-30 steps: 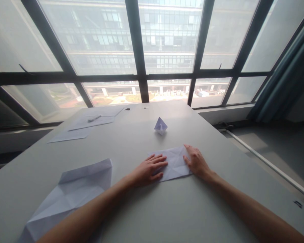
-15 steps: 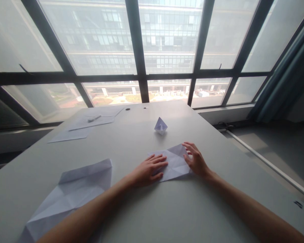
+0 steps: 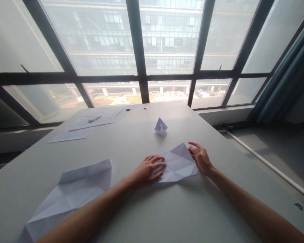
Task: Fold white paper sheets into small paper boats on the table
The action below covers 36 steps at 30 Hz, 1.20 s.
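A creased sheet of white paper (image 3: 178, 165) lies on the table in front of me, its far right corner raised a little. My left hand (image 3: 152, 168) rests on the sheet's left part with the fingers spread. At the sheet's right edge is my right hand (image 3: 199, 157), its fingers bent and apart, and whether the fingertips touch the paper is hard to see. Beyond the sheet stands a small folded paper boat (image 3: 161, 127) with a pointed middle. A larger creased paper (image 3: 78, 192) lies to the left, partly covered by my left forearm.
Several flat white sheets (image 3: 91, 124) lie at the far left of the white table (image 3: 131, 138), with a white pen-like object (image 3: 94, 118) on them. A round hole (image 3: 127, 110) is near the far edge. Windows stand behind, and a dark curtain (image 3: 286, 74) hangs at right.
My right hand has moved slightly right, off the sheet's top, and its fingers have opened. More of the sheet shows, its right side spread farther out. My left hand has shifted slightly left.
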Available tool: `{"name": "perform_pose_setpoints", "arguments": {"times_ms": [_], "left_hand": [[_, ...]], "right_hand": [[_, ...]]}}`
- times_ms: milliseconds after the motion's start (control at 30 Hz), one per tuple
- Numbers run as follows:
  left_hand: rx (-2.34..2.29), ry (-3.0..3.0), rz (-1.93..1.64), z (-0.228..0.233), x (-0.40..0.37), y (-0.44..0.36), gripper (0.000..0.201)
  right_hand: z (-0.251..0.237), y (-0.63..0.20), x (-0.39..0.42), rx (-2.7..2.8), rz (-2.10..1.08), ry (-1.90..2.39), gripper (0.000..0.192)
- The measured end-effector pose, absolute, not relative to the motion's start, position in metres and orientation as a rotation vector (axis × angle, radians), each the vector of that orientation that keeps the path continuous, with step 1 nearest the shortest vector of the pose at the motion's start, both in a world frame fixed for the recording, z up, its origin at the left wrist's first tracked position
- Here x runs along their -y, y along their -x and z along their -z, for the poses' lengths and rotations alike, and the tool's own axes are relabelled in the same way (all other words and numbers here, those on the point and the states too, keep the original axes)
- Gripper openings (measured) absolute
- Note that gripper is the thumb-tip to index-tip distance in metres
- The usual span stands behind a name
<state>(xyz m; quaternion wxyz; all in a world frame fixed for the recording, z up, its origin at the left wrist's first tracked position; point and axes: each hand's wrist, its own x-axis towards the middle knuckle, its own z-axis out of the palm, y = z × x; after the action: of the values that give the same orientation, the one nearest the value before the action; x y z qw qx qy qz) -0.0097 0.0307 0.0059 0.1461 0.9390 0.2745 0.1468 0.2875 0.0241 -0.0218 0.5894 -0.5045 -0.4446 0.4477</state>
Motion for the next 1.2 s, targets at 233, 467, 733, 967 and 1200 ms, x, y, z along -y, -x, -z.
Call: {"name": "perform_pose_setpoints", "arguments": {"times_ms": [233,467,733,967,1200], "left_hand": [[-0.823,-2.573,-0.435,-0.005,-0.031,0.01,0.037],[-0.8,-2.16,-0.811,0.009,-0.045,0.015,0.068],[-0.911,-2.417,-0.808,0.01,-0.045,0.016,0.051],[-0.775,-2.752,-0.287,0.005,-0.036,0.012,0.065],[-0.796,-2.791,-0.178,0.002,-0.037,0.012,0.068]], "right_hand": [[0.018,-0.275,-0.016,1.169,-1.188,1.081,0.045],[0.008,-0.258,0.003,1.852,-0.86,0.95,0.043],[0.012,-0.252,0.008,2.383,-0.379,1.015,0.018],[0.01,-0.256,0.008,2.516,-0.308,1.088,0.051],[0.008,-0.256,0.007,2.591,-0.388,1.307,0.082]]}}
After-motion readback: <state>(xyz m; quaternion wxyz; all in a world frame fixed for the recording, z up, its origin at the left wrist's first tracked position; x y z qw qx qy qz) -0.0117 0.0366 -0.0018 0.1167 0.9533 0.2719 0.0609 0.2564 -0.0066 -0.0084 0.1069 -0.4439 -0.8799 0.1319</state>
